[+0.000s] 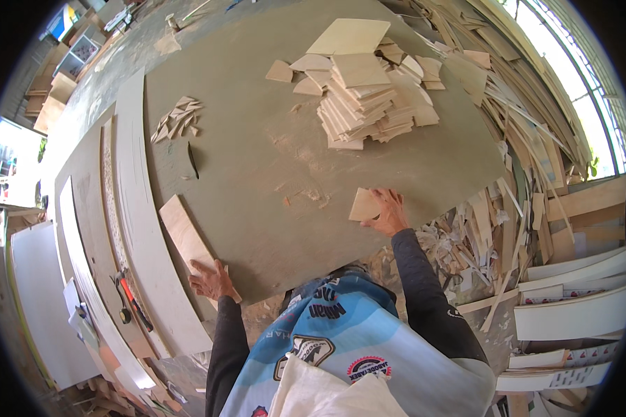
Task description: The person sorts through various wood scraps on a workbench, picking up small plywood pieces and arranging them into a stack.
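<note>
My left hand (213, 279) lies across the near end of a long, narrow plywood strip (186, 233), fingers at one edge and thumb at the other. That strip rests at a slant on the grey-brown tabletop (243, 229). Near the table's front edge, my right hand (389, 212) is closed on a small, pale plywood piece (360, 203); its fingertips partly cover the piece. Beyond it rises a loose, uneven stack of cut plywood pieces (362, 97). Small pointed wood offcuts (178, 119) are heaped at the far left, with a thin dark curved object (193, 160) below them.
Sawdust (313, 187) is scattered mid-table. Long boards (135, 187) lie along the left side, with a red-and-black tool (135, 300) and a round tape measure (125, 315) on them. Wood strips and scraps (508, 208) crowd the right, above white curved panels (577, 313).
</note>
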Action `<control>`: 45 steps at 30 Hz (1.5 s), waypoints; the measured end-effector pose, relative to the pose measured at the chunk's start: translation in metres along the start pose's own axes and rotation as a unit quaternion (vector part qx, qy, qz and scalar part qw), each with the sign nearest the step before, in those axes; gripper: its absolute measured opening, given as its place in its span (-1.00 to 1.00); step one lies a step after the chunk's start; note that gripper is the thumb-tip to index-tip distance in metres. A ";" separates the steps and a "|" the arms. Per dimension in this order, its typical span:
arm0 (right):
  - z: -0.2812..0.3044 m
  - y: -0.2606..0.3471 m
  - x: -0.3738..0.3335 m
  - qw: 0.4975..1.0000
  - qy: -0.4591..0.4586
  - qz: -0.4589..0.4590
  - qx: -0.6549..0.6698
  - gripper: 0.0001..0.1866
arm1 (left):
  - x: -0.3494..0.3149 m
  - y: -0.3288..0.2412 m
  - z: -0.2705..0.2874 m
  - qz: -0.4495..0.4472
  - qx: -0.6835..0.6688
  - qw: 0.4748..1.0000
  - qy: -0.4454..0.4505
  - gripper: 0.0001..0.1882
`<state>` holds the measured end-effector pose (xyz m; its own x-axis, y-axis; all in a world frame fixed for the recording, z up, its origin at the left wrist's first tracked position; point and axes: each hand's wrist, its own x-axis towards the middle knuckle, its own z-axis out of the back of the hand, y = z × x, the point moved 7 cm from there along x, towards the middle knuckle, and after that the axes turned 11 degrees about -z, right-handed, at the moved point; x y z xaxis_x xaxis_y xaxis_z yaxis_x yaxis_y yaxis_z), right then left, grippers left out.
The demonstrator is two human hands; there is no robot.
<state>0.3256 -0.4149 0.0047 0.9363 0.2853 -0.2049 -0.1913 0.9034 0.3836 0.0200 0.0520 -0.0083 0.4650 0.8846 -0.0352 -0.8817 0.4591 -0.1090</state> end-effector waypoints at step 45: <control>0.230 -0.101 0.261 0.949 -0.254 -0.087 0.167 -0.36 | -0.028 -0.017 -0.006 0.008 -0.004 0.999 -0.053 -0.12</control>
<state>0.6569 -0.5054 0.1198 0.9823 -0.1275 0.1371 0.0043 0.7473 0.6645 0.0222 0.0186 -0.0110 0.4397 0.8955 0.0686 -0.8878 0.4449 -0.1179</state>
